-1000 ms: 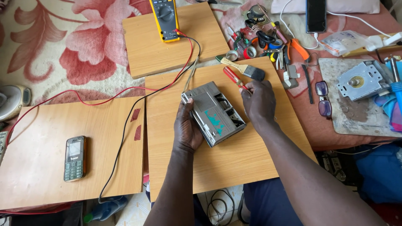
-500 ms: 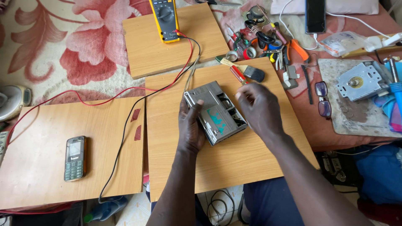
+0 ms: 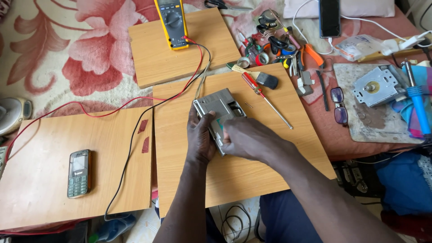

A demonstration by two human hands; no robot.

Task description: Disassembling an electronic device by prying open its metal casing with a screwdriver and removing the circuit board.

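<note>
both hands meet on a grey metal module (image 3: 220, 110) lying on the middle wooden board (image 3: 180, 171). the left hand (image 3: 200, 139) grips its near left edge, thumb on top; the right hand (image 3: 247, 139) lies over its near right part, fingers curled onto it. beyond it lie a red-handled screwdriver (image 3: 258, 92) and a brush (image 3: 265, 80). farther off, a yellow multimeter (image 3: 171, 20) rests on another board (image 3: 153, 63).

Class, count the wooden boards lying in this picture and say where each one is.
3. One board lies at the left under the mobile phone; one at the top under the yellow multimeter; one in the middle under both hands. Others may be hidden beyond the frame.
</note>
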